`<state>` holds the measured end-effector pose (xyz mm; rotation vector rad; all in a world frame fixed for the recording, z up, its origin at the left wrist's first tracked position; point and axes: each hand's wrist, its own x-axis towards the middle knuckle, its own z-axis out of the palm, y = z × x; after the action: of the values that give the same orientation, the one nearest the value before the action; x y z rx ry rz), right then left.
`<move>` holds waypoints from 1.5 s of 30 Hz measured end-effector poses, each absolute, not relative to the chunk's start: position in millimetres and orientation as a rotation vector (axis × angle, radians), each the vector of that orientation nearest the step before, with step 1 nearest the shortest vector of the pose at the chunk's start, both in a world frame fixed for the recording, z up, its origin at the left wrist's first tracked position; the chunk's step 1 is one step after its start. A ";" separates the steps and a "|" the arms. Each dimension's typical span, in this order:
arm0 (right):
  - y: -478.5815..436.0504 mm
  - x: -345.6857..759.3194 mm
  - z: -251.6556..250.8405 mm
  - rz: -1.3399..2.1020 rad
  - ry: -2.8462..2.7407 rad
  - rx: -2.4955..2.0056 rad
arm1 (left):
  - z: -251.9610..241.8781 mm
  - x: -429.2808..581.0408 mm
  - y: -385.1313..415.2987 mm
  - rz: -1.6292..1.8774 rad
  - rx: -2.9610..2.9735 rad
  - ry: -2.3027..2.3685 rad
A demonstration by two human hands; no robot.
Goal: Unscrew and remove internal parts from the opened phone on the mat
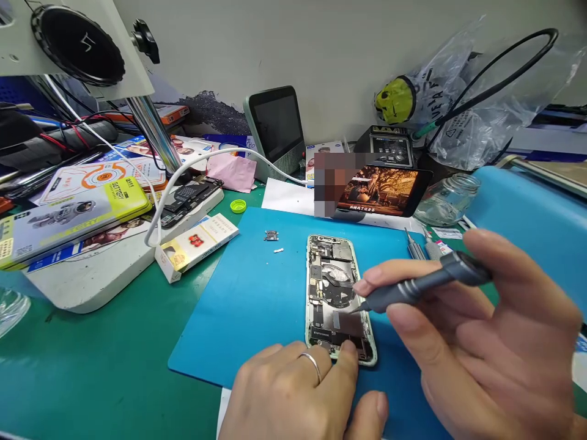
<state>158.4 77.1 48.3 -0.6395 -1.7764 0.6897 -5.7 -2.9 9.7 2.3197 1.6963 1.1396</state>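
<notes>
An opened phone (342, 299) with a pale frame and its inner parts exposed lies on the blue mat (220, 318). My left hand (298, 391), with a ring on one finger, holds down its lower end; the index fingertip presses on the parts there, and the thumb is apart. In my right hand (486, 342) is a dark grey screwdriver (408, 290), gripped between thumb and fingers and tilted. Its thin tip points down left over the phone's lower middle; whether it touches I cannot tell. A small circuit part (271, 235) and a tiny silvery piece (279, 250) lie left of the phone.
A smartphone (385, 190) playing a video leans behind the mat, beside a glass jar (447, 198). More screwdrivers (415, 246) lie near my right hand. At left are a small carton (197, 244), a green cap (238, 206), a yellow battery box (73, 220) and a microscope stand (110, 275).
</notes>
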 end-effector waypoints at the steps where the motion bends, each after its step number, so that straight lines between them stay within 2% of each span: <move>1: 77.4 156.8 49.2 0.705 -1.743 -0.661 | 9.4 -6.1 -3.0 1.135 2.327 1.695; 12: 76.5 158.1 44.8 0.785 -1.721 -0.702 | 11.8 -8.0 -3.2 0.983 2.468 1.661; 31: 75.0 161.3 44.5 0.775 -1.762 -0.776 | 7.9 -7.3 -2.3 1.056 2.499 1.694; 45: 89.4 168.7 45.3 0.518 -2.017 -0.596 | 8.9 -5.9 1.3 1.150 2.464 1.656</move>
<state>168.7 89.4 45.3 -0.5958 -2.0170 0.5181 -5.9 1.3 8.9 2.4641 1.6565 1.1504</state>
